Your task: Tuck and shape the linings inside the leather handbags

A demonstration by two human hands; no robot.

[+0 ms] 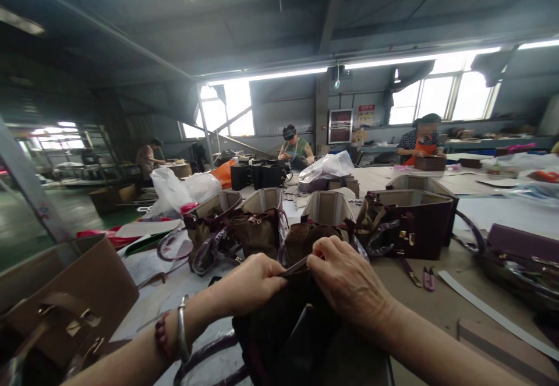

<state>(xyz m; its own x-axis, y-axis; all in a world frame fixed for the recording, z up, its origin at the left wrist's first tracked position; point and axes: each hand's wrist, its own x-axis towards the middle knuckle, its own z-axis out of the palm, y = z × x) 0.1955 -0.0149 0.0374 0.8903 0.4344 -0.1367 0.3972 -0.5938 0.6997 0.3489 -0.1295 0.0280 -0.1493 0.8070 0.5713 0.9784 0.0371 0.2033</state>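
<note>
Both my hands work at the top of a dark maroon handbag [288, 333] that stands right in front of me on the table [441, 304]. My left hand [248, 284], with a silver bangle and a bead bracelet on its wrist, is closed in a pinch on a thin strap [296, 268] at the bag's upper edge. My right hand [345, 278] is curled shut on the same strap from the other side. The two hands almost touch above the bag's mouth.
Several brown and maroon handbags [257, 229] stand in a row behind my hands, a larger maroon one [419, 223] to the right. A tan bag [65, 304] lies at the near left. Small pink snips [428, 279], white strips and plastic bags lie about. Other people sit working at the far end.
</note>
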